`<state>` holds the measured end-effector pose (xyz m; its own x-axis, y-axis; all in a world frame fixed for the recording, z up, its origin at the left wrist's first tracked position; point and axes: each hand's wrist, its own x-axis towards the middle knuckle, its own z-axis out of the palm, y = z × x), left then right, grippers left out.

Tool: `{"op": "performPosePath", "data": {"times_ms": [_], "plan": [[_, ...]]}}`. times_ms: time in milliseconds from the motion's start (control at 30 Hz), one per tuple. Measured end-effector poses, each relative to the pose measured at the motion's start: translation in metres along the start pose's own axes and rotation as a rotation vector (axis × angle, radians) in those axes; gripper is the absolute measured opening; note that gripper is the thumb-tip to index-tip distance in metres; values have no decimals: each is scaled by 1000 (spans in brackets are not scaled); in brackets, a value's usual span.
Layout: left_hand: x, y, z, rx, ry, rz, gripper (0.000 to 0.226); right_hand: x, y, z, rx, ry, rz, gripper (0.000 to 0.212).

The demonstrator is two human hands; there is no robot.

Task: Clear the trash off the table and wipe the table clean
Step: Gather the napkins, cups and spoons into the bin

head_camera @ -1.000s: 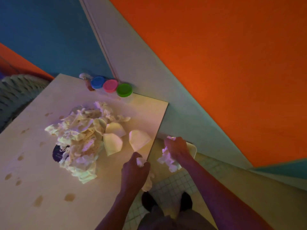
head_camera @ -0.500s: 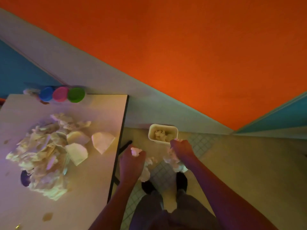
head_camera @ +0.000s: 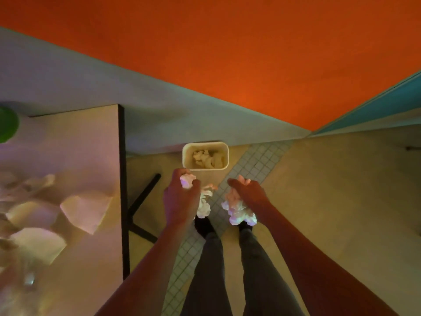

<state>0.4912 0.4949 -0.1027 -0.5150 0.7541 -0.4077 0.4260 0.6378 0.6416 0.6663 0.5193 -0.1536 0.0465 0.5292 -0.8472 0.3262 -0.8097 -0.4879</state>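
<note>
The left hand has its fingers curled tight around a wad of crumpled paper, with more of it trailing out below the palm. The right hand grips a second, larger wad, its fingers wrapped over the top (their tips are hidden). Both hands hang over the floor, just short of a small bin that already holds crumpled paper. To the left, the surface carries a heap of paper scraps and a green lid.
</note>
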Motion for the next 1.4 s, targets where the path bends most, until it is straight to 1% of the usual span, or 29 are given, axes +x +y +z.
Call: {"op": "performPosePath", "data": {"times_ms": [167, 233, 300, 367, 400, 500, 567, 667, 767, 900, 967, 1067, 1167, 1267, 1367, 1400], "plan": [[55, -35, 46, 17, 5, 23, 26, 65, 2, 29, 118, 12, -19, 27], [75, -56, 70, 10, 24, 46, 28, 96, 10, 43, 169, 34, -20, 31], [95, -79, 97, 8, 43, 56, 30, 127, 20, 56, 209, 67, -5, 41], [117, -97, 124, 4, 76, 62, 33, 159, 23, 65, 224, 76, -36, 39], [132, -113, 142, 7, 96, 60, 33, 182, 29, 72, 241, 81, -55, 36], [167, -131, 172, -3, 127, 85, 34, 223, 28, 78, 270, 92, -139, 43], [195, -146, 196, -17, 167, 123, 32, 254, 30, 82, 267, 89, -206, 40], [242, -167, 227, -66, 230, 122, 29, 297, 31, 93, 264, 93, -300, 40], [284, -182, 253, -94, 261, 136, 34, 338, 33, 107, 192, 84, -399, 32], [316, -193, 277, -177, 166, 148, 35, 373, 35, 125, 60, 95, -490, 45], [324, -200, 284, -164, 84, 174, 35, 395, 40, 135, 33, 75, -500, 55], [333, -216, 292, -2, -95, 165, 36, 419, 50, 147, -90, 0, -473, 55], [349, -231, 302, 43, -225, 108, 49, 439, 55, 155, -281, -36, -406, 56], [363, -240, 310, 157, -322, 51, 40, 457, 60, 160, -433, -38, -358, 56], [377, -245, 316, 213, -418, 34, 52, 475, 63, 163, -602, -68, -348, 66], [381, -247, 317, 250, -459, 40, 51, 483, 64, 162, -664, -81, -344, 70]]}}
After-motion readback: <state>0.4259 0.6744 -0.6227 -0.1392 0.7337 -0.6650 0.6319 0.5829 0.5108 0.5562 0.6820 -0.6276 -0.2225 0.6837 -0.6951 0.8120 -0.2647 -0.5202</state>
